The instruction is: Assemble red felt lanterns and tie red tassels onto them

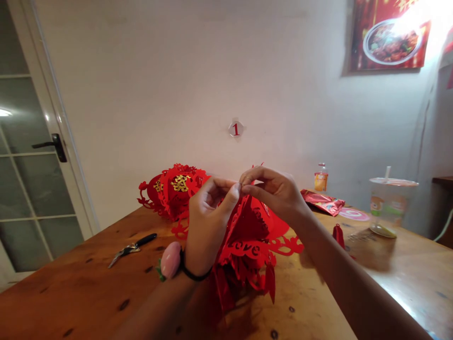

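Note:
My left hand (211,212) and my right hand (274,189) meet fingertip to fingertip above a red paper lantern (260,226) with cut-out "Love" lettering. Both hands pinch at the same spot, where a tiny dark bit shows between the fingertips; it is too small to name. Part of the lantern is covered by my left hand and wrist, which wears a dark band with a pink ornament (171,259). Behind and to the left sits another red lantern (173,189) with gold characters.
Pliers-like cutters (132,248) lie on the wooden table (88,293) at left. To the right are a red packet (323,202), a pink-and-white disc (354,214), a red tassel (339,235), small metal pieces (361,237), a lidded plastic cup (389,208) and a bottle (321,178).

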`<state>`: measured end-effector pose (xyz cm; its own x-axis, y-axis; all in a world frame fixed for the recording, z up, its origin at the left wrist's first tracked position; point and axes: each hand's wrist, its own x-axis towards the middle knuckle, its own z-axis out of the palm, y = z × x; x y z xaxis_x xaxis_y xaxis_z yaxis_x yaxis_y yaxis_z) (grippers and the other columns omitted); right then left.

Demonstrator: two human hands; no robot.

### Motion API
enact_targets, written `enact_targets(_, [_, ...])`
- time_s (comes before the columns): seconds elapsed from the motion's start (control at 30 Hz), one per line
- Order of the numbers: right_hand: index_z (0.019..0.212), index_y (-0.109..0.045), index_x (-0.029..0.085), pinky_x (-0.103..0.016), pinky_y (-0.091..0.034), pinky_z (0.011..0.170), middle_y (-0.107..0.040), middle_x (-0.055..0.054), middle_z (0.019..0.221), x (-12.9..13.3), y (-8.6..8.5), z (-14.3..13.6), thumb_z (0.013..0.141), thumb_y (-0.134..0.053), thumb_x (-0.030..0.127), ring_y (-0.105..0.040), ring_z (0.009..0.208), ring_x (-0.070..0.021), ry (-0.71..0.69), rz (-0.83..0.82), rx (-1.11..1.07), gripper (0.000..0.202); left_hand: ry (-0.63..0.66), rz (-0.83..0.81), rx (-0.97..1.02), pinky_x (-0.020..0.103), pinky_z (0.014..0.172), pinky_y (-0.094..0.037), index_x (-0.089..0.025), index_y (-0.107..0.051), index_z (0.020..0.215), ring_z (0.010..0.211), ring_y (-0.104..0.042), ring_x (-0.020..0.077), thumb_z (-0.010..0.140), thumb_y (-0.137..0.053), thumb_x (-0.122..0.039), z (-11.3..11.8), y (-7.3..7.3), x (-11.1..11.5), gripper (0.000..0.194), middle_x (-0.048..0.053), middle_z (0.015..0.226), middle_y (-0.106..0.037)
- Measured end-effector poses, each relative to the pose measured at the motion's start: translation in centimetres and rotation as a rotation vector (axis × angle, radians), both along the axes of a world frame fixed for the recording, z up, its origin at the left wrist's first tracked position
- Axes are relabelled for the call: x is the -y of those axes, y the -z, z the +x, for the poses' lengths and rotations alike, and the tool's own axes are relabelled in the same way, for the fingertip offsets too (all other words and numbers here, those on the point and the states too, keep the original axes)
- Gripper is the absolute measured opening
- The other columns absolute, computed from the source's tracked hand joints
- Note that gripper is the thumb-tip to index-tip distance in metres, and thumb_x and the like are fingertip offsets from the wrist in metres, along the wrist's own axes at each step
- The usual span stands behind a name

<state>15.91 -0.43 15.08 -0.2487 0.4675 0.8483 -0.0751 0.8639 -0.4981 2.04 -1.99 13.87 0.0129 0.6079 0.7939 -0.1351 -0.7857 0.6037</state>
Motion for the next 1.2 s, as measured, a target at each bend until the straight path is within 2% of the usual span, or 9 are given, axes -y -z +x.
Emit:
enact_targets(0.4, [0.075,-0.060,0.020,-0.028,-0.049,0.070,-0.061,0.000,0.077,-0.4,0.1,0.1,0.073,-0.065,0.030,-0.057,0.073,-0.0111,0.050,-0.027,-0.021,0.011,-0.027,0.053,-0.001,0.021,0.070,-0.045,-0.018,-0.061,0.076,0.073,-0.057,0.0104,0.078,-0.060,-0.022,0.0,0.0,0.1,0.004,-0.001,0.074,-0.060])
enact_targets(0.7, [0.074,-0.060,0.020,-0.026,-0.051,0.066,-0.060,0.000,0.077,-0.5,0.1,0.1,0.070,-0.068,0.032,-0.057,0.071,-0.0110,-0.007,-0.101,-0.050,0.015,-0.066,0.064,-0.014,0.021,0.073,-0.047,-0.018,-0.061,0.079,0.075,-0.059,0.0109,0.078,-0.060,-0.022,0.0,0.0,0.2,0.004,-0.001,0.077,-0.062])
enact_targets(0.93, [0.075,-0.060,0.020,-0.026,-0.052,0.068,-0.060,0.001,0.076,-0.8,0.3,0.3,0.068,-0.070,0.033,-0.058,0.070,-0.0104,-0.075,-0.168,-0.071,0.018,-0.020,0.057,-0.006,0.024,0.077,-0.047,-0.018,-0.061,0.081,0.080,-0.061,0.0127,0.079,-0.060,-0.024,0.3,-0.1,0.3,0.007,0.002,0.085,-0.065])
enact_targets(1.03, [0.076,-0.060,0.020,-0.027,-0.053,0.070,-0.060,0.001,0.077,-0.9,0.3,0.2,0.070,-0.069,0.033,-0.059,0.072,-0.0107,-0.108,-0.204,-0.089,0.017,0.008,0.039,0.004,0.024,0.078,-0.048,-0.020,-0.059,0.090,0.083,-0.061,0.0131,0.079,-0.059,-0.026,0.4,-0.1,0.3,0.012,0.003,0.090,-0.065])
enact_targets(1.1, [0.075,-0.061,0.020,-0.027,-0.054,0.068,-0.061,0.001,0.076,-0.9,0.0,0.4,0.070,-0.068,0.032,-0.059,0.070,-0.0099,-0.082,-0.207,-0.102,0.015,0.006,0.038,0.003,0.024,0.077,-0.047,-0.022,-0.056,0.098,0.083,-0.061,0.0124,0.081,-0.057,-0.028,0.3,-0.1,0.4,0.018,0.002,0.089,-0.064])
enact_targets(1.2, [0.072,-0.063,0.019,-0.024,-0.054,0.063,-0.061,0.001,0.073,-1.0,-0.7,2.2,0.069,-0.069,0.031,-0.058,0.064,-0.0084,0.104,-0.157,-0.135,0.014,-0.051,0.072,0.005,0.024,0.076,-0.046,-0.022,-0.053,0.105,0.078,-0.059,0.0113,0.084,-0.054,-0.030,-0.2,-0.4,0.3,0.022,0.001,0.085,-0.063])
